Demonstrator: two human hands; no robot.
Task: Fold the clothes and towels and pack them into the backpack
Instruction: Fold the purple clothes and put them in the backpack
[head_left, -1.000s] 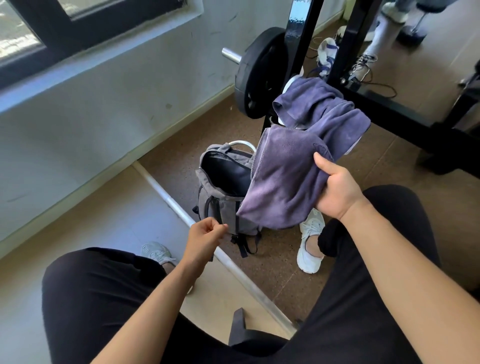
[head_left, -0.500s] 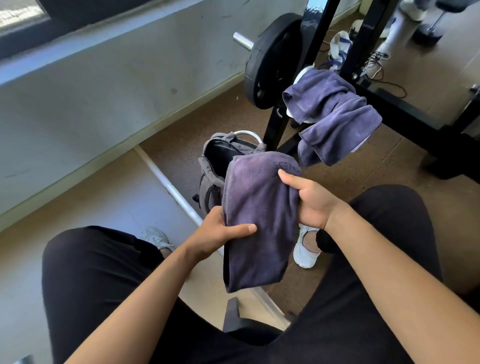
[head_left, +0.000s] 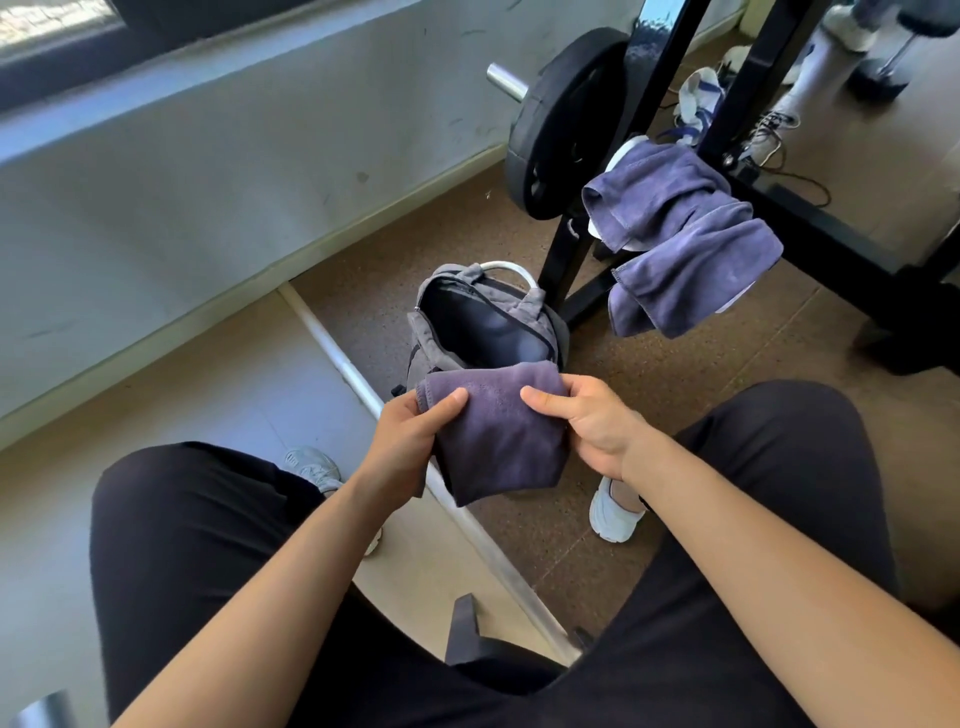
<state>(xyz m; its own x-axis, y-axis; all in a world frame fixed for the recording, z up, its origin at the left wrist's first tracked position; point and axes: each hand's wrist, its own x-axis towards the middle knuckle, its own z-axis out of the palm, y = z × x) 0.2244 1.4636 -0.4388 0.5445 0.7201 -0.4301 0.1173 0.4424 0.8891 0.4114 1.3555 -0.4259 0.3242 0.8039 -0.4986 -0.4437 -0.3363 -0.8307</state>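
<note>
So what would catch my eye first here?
In the middle, the left hand and right hand pinch a folded purple towel just in front of an open grey backpack on the floor. Further right, more purple towels hang over a black rack beside a weight plate.

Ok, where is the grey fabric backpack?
Head view, centre: the grey fabric backpack stands open on the brown floor, just beyond the folded purple towel the person holds, with the black rack's leg and draped purple towels to its right.
</note>
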